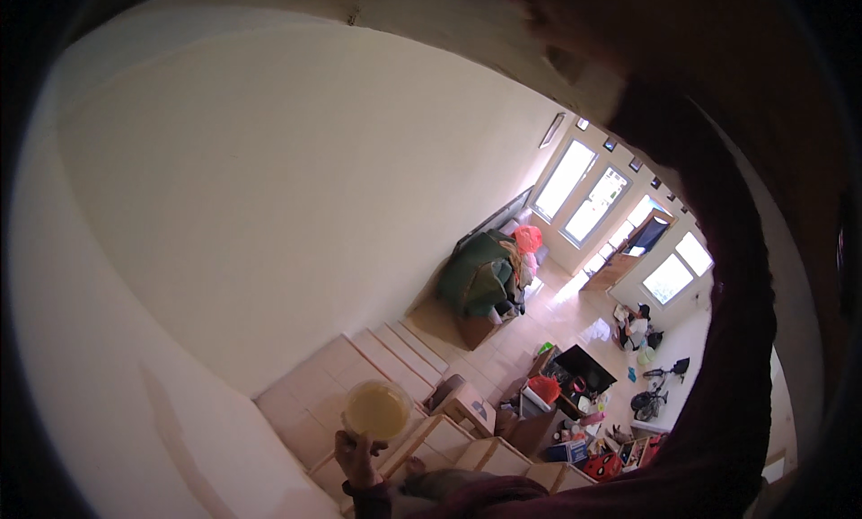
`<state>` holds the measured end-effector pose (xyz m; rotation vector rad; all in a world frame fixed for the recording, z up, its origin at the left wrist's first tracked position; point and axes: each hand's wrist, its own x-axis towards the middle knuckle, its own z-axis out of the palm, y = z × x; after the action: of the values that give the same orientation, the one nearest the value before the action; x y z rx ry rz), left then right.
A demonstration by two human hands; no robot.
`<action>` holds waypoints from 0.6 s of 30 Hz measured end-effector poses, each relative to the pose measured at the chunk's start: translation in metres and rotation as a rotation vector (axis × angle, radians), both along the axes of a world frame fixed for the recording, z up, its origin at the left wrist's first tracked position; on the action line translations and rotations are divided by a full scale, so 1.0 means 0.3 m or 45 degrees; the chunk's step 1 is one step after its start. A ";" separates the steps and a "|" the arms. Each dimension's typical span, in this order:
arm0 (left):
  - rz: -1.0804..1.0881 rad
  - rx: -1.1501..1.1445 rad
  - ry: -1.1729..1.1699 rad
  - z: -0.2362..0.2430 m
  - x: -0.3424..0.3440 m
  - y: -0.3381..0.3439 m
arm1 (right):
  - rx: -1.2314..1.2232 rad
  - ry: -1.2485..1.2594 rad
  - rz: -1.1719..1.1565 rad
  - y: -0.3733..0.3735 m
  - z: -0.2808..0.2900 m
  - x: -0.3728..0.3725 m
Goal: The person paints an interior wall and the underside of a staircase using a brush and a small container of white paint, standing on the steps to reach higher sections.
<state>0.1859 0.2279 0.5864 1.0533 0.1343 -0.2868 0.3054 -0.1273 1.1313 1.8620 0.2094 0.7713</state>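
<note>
We look down tiled, brown-edged stairs (392, 354) into a bright room with smooth cream walls (251, 178). Our left hand (357, 458) grasps a round, smooth-looking, pale-yellow bowl (377, 409), held up over the stairs' wall-side edge. Our right hand (570, 34) is dark and blurred near a rough beige ledge (449, 9); we cannot tell its grip.
</note>
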 end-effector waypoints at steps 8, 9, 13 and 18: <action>0.010 0.088 0.002 -0.024 -0.034 0.033 | 1.914 0.553 0.819 -0.042 -0.003 0.271; 0.025 0.121 -0.031 -0.030 -0.033 0.045 | 1.470 0.310 0.537 -0.038 -0.028 0.216; -0.009 0.089 0.060 -0.068 -0.014 0.056 | 0.895 -0.216 0.202 -0.136 -0.126 -0.199; -0.160 0.118 -0.010 -0.032 0.014 0.026 | 0.984 -0.657 0.189 -0.159 -0.218 -0.866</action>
<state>0.1902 0.2358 0.5769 1.1565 0.0744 -0.3930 0.0456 -0.1749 1.0658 2.2759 -0.3332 1.5608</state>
